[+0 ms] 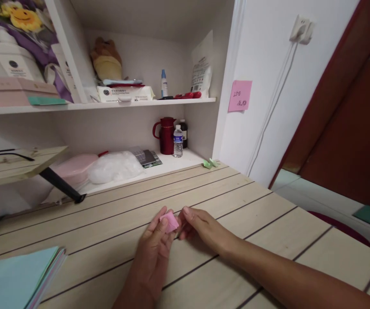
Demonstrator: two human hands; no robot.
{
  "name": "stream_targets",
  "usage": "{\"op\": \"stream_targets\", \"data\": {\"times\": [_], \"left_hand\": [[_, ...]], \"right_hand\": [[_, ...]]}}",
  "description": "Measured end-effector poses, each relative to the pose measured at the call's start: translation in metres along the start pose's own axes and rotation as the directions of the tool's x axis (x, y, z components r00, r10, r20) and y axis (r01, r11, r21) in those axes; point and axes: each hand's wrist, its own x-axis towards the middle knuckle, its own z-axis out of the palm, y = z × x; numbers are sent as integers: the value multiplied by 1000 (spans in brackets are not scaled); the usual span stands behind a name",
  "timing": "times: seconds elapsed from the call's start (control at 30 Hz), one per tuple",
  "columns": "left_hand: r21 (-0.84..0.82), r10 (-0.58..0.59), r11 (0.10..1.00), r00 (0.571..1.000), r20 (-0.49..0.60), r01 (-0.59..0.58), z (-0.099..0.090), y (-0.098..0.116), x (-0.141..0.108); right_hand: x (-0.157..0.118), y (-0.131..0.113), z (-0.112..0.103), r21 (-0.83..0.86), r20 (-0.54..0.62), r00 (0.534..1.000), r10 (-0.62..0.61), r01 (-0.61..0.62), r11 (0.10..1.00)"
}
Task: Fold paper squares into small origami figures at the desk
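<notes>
A small folded piece of pink paper [169, 222] is held between the thumb and fingers of my left hand [154, 242], above the wooden table top [107, 240]. Close by on the right is my right hand [202, 225], its thumb and fingers curled together at the paper's right edge. The fingertips are partly hidden, so whether they touch the paper or hold something else is unclear.
Coloured paper sheets [17, 277] lie at the left front. A small raised stand [46, 163] is behind them. Small green folded pieces [209, 163] rest at the far edge. A red jug [166, 136] and a water bottle [178, 143] stand on the lower shelf.
</notes>
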Motion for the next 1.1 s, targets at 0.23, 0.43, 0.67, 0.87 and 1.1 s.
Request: {"op": "stream_targets", "data": {"times": [0.23,0.43,0.67,0.87,1.1], "left_hand": [[5,12,1000,997,77,-12,-1,0,2],[24,33,999,999,16,-34,3,0,-2],[45,35,998,998,-55,-32,8,-3,-3],[17,46,999,997,-66,-45,5,-6,-1],[2,85,996,996,-29,-85,1,-8,3]], "right_hand": [[-8,-13,5,-150,75,995,-69,80,986],[-6,-8,7,-99,82,994,-69,77,992],[-5,-3,8,-128,6,1000,-24,24,991],[-4,0,12,-153,-3,997,-72,71,986],[-1,4,16,-87,-73,994,-76,69,994]]}}
